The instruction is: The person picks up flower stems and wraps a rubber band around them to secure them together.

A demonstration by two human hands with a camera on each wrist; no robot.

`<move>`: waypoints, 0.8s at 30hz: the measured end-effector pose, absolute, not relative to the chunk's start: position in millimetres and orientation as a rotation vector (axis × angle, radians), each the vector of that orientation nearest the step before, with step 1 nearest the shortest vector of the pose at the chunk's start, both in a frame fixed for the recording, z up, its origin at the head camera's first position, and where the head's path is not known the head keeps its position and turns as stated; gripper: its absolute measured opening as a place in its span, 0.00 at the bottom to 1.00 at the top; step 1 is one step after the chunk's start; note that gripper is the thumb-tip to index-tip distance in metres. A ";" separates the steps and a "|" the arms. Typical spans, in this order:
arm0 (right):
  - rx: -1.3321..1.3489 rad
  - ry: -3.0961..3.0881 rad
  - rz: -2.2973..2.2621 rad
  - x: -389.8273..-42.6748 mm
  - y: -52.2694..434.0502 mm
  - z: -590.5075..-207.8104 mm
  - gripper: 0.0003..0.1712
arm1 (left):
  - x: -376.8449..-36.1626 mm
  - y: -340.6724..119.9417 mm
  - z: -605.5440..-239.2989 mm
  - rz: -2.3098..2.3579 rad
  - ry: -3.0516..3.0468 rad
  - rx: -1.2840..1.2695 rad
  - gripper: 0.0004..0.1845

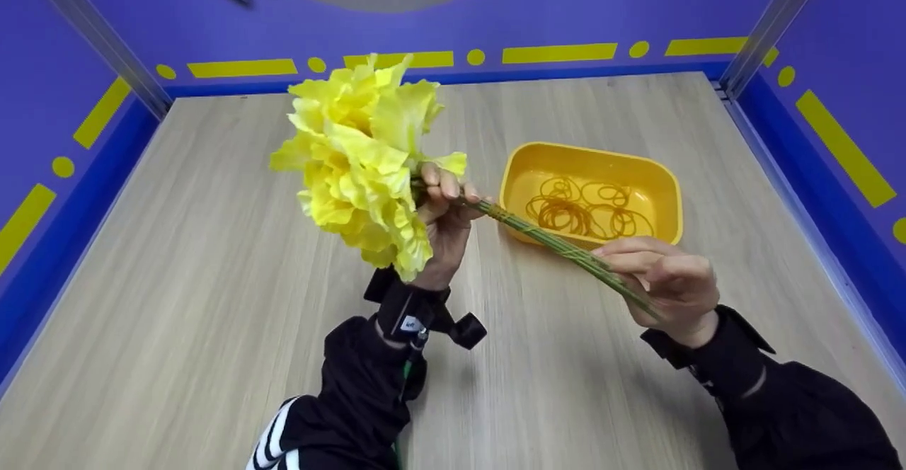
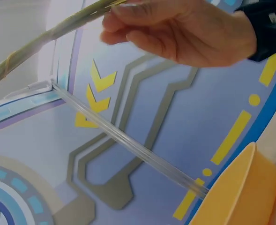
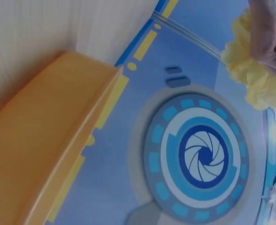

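A bunch of yellow artificial flowers (image 1: 361, 162) with bundled green stems (image 1: 559, 243) is held above the wooden table (image 1: 212, 258). My left hand (image 1: 446, 208) grips the stems just below the blooms. My right hand (image 1: 662, 275) pinches the lower end of the stems between thumb and fingers. In the left wrist view the right hand (image 2: 184, 30) holds the stems (image 2: 44, 37) from above. The right wrist view shows the left hand (image 3: 269, 33) against the yellow flowers (image 3: 250, 75).
A yellow plastic tray (image 1: 655, 173) with several tan rubber bands (image 1: 580, 208) sits on the table behind the stems, right of centre. Its wall shows as the tray (image 2: 241, 197) and the tray (image 3: 39, 140) in the wrist views. Purple walls enclose the table.
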State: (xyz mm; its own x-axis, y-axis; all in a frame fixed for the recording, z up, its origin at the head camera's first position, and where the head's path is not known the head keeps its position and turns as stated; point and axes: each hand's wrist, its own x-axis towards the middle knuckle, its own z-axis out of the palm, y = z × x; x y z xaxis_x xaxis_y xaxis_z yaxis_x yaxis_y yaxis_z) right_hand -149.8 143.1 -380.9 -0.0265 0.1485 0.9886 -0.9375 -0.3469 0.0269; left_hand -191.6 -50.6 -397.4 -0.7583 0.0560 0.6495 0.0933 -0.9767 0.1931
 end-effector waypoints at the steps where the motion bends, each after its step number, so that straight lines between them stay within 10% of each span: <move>1: 1.371 -0.907 1.559 -150.3 144.1 -381.0 0.20 | -191.3 -49.5 -396.7 -2.914 -0.298 -1.120 0.03; 24: 1.252 -1.506 0.848 -186.7 164.0 -412.5 0.09 | -181.9 -42.1 -405.8 -3.013 -1.466 -1.189 0.20</move>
